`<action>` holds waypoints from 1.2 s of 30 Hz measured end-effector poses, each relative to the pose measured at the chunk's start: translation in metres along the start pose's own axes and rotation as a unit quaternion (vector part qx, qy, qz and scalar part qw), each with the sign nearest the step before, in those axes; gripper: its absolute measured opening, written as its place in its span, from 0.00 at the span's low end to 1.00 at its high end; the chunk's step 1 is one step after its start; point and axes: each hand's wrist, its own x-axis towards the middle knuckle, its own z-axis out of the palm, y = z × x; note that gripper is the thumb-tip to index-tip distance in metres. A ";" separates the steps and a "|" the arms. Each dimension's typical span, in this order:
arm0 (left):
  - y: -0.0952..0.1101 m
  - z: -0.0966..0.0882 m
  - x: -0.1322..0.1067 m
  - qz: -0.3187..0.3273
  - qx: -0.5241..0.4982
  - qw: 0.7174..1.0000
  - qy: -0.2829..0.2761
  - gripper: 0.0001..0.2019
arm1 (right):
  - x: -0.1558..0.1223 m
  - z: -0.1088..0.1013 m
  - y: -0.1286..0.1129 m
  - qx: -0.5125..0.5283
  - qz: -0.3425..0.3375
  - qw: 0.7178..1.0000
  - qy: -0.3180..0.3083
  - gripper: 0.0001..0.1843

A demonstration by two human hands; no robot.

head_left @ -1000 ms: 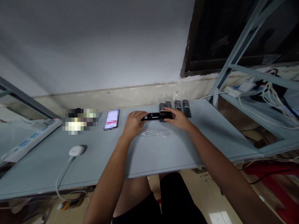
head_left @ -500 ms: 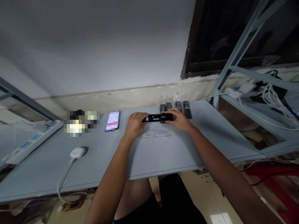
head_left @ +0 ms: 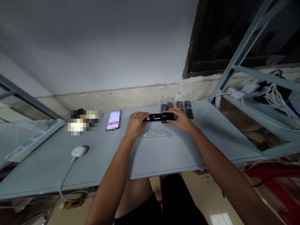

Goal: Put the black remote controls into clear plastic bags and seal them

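Black remote control (head_left: pixel 156 117): gripped at both ends by your left hand (head_left: pixel 136 125) and right hand (head_left: pixel 181 121), for steadiness. Clear plastic bag (head_left: pixel 156 134), 6 o'clock; four remotes (head_left: pixel 179 107), 12 o'clock.

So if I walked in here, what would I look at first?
You'd probably see the left hand and right hand first, holding a black remote above the middle of the grey table. Just behind them lies a row of black remotes. Further left on the table is a phone, its screen blurred.
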 end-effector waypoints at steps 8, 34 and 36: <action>0.004 -0.004 0.000 -0.010 0.003 1.000 0.006 0.20 | 0.003 0.001 -0.005 0.146 0.113 0.983 0.007 0.20; 0.042 0.011 0.003 0.117 -0.064 0.990 -0.041 0.18 | -0.005 0.004 -0.026 0.231 0.161 0.951 -0.128 0.24; 0.047 0.011 0.004 0.098 -0.048 0.994 -0.013 0.17 | -0.004 0.003 -0.026 0.250 0.166 0.946 -0.123 0.26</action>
